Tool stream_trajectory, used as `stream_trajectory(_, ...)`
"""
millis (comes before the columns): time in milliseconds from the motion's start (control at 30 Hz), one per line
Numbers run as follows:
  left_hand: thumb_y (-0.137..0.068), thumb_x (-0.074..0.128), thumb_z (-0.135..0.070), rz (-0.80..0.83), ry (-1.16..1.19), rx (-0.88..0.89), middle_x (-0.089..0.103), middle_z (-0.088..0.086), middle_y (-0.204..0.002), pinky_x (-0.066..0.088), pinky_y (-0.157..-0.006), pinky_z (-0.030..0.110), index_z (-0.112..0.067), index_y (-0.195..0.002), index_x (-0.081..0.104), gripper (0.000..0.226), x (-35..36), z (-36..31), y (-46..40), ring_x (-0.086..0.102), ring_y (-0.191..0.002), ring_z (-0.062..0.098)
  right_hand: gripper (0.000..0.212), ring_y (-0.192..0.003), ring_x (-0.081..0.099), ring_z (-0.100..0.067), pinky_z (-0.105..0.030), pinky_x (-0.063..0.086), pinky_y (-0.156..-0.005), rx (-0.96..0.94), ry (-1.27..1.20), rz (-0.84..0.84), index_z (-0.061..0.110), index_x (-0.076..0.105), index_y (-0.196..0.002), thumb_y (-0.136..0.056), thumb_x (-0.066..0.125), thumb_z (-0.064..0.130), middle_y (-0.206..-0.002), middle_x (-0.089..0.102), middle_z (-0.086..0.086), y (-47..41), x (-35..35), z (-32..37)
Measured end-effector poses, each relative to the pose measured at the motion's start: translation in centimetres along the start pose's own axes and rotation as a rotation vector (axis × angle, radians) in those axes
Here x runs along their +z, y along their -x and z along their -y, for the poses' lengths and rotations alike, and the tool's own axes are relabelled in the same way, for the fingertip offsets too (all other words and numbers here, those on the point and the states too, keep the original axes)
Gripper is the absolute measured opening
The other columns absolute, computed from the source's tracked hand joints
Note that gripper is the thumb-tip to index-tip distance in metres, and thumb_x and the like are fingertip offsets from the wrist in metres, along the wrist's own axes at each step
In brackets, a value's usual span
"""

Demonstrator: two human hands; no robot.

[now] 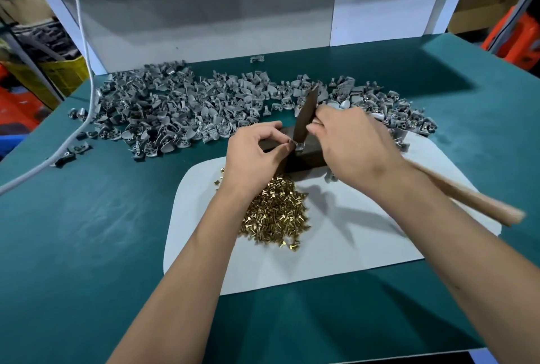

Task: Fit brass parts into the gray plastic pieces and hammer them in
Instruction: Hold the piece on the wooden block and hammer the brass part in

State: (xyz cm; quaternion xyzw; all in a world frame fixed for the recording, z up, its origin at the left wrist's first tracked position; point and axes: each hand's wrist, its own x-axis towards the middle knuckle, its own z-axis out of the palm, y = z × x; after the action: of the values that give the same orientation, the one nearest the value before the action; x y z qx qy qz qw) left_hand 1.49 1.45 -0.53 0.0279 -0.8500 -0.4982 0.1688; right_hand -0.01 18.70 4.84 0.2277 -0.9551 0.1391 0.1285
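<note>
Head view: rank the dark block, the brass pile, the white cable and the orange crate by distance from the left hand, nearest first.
1. Dark block: touching the left hand, at its fingertips.
2. Brass pile: just under the wrist, on the white mat.
3. White cable: far left on the table.
4. Orange crate: far right, beyond the table.

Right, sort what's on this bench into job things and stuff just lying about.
For the job:
- hammer, gripped by the right hand
- gray piece, pinched by the left hand on the dark block
- brass parts pile
- gray pieces heap

Lying about:
- white cable
- yellow crate
</note>
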Motion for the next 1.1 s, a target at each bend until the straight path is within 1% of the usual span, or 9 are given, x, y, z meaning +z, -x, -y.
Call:
stream_trajectory(133, -0.085, 0.081, -0.01, 0.001, 0.023, -0.019, 0.071, -0.002, -0.125, 0.049, -0.107, 0.032, -0.022, -0.083, 0.08, 0.012, 0.1, 0.0, 0.1, 0.066, -0.113, 0.007, 0.02, -0.084, 0.062, -0.034, -0.034, 0.038, -0.065, 0.003, 0.036, -0.008, 0.026, 0.062, -0.1, -0.104, 0.051, 0.043, -0.089, 0.067, -0.003, -0.2, -0.9, -1.6)
stream_trajectory(200, -0.087, 0.079, -0.011, 0.003, 0.039, -0.031, 0.07, -0.004, -0.127, 0.049, -0.107, 0.033, -0.025, -0.083, 0.08, 0.014, 0.1, 0.0, 0.1, 0.065, -0.113, 0.006, 0.021, -0.08, 0.061, -0.03, -0.035, 0.043, -0.066, -0.022, -0.031, 0.017, 0.024, 0.063, -0.091, -0.1, 0.058, 0.044, -0.084, 0.067, 0.001, 0.0, -1.5, -2.8)
stream_trajectory(300, -0.089, 0.076, -0.012, 0.009, 0.046, -0.042, 0.069, -0.005, -0.129, 0.049, -0.108, 0.035, -0.024, -0.085, 0.079, 0.013, 0.2, -0.1, 0.1, 0.064, -0.115, 0.008, 0.017, -0.067, 0.06, -0.017, -0.036, 0.051, -0.063, -0.09, -0.169, 0.184, 0.023, 0.068, -0.084, -0.093, 0.072, 0.037, -0.07, 0.066, 0.008, 0.4, -2.5, -4.0)
stream_trajectory(500, -0.089, 0.076, -0.011, 0.033, 0.045, -0.031, 0.068, -0.002, -0.132, 0.045, -0.111, 0.035, -0.028, -0.08, 0.076, 0.02, 0.3, -0.1, 0.0, 0.063, -0.118, 0.009, 0.012, -0.074, 0.067, -0.006, -0.035, 0.057, -0.071, -0.175, -0.138, 0.41, 0.031, 0.073, -0.083, -0.077, 0.082, 0.033, -0.072, 0.071, 0.018, 1.8, -0.8, -4.0)
stream_trajectory(800, -0.089, 0.077, -0.013, 0.041, 0.026, -0.022, 0.066, -0.004, -0.134, 0.042, -0.112, 0.033, -0.028, -0.082, 0.077, 0.016, 0.1, 0.1, 0.0, 0.061, -0.121, 0.008, 0.024, -0.068, 0.066, -0.005, -0.036, 0.059, -0.068, -0.068, -0.033, 0.432, 0.032, 0.073, -0.074, -0.066, 0.089, 0.049, -0.065, 0.068, 0.017, 1.5, -0.6, -5.3)
stream_trajectory(900, -0.089, 0.076, -0.012, 0.047, 0.006, -0.006, 0.066, -0.001, -0.135, 0.044, -0.105, 0.019, -0.028, -0.08, 0.076, 0.019, 0.1, 0.0, 0.0, 0.062, -0.117, 0.006, 0.024, -0.067, 0.064, -0.004, -0.035, 0.059, -0.07, -0.06, -0.055, 0.268, 0.034, 0.069, -0.075, -0.071, 0.086, 0.05, -0.065, 0.066, 0.019, 0.8, -0.5, -5.3)
stream_trajectory(967, -0.089, 0.076, -0.012, 0.055, -0.009, 0.006, 0.065, 0.0, -0.136, 0.041, -0.094, 0.005, -0.026, -0.082, 0.076, 0.016, 0.1, 0.0, 0.0, 0.063, -0.115, 0.004, 0.021, -0.069, 0.062, -0.006, -0.035, 0.057, -0.072, -0.08, -0.163, 0.109, 0.036, 0.068, -0.091, -0.081, 0.08, 0.051, -0.071, 0.066, 0.016, 0.4, 0.3, -4.4)
stream_trajectory(1033, -0.089, 0.077, -0.012, 0.057, -0.007, 0.024, 0.065, 0.001, -0.136, 0.042, -0.099, 0.01, -0.025, -0.082, 0.077, 0.015, 0.0, -0.1, 0.0, 0.062, -0.118, 0.006, 0.033, -0.074, 0.062, -0.01, -0.036, 0.055, -0.074, -0.121, -0.215, 0.07, 0.038, 0.066, -0.113, -0.085, 0.075, 0.053, -0.079, 0.067, 0.014, 0.0, 1.2, -3.1)
stream_trajectory(1100, -0.087, 0.078, -0.011, 0.052, 0.007, 0.054, 0.065, 0.002, -0.135, 0.042, -0.111, 0.027, -0.025, -0.082, 0.076, 0.016, 0.1, -0.2, 0.1, 0.06, -0.123, 0.008, 0.033, -0.082, 0.064, -0.015, -0.038, 0.055, -0.077, -0.167, -0.213, 0.095, 0.037, 0.067, -0.118, -0.088, 0.073, 0.049, -0.087, 0.07, 0.012, -0.3, 2.0, -2.4)
